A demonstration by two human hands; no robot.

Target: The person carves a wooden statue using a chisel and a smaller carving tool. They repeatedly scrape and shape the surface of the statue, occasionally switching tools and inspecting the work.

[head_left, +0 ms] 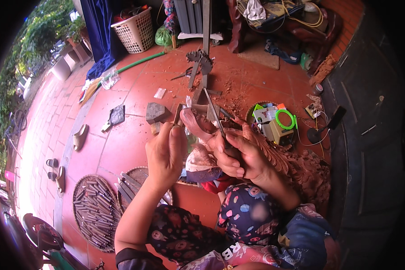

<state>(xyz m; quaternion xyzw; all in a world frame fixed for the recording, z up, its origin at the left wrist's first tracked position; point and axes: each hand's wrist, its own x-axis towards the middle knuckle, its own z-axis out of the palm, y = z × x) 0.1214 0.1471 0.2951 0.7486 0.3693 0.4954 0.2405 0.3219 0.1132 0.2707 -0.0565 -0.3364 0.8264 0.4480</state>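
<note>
right hand (238, 155) closed around a long chisel (215, 114), blade angled down onto the reddish wood carving (283, 157) on the lap. left hand (166, 153) pinches a small tool (179, 114) near the carving's pale upper end. judgement: keep the left hand clear of the blade line, shallow cuts. red tile floor (135, 94) with chips, round woven trays of chisels (96, 211) left, white laundry basket (135, 31) behind.

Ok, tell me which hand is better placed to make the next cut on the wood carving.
Right, probably. The right hand already grips the long chisel, whose blade lies against the carved wood piece. The left hand pinches a small tool beside the carving.
</note>
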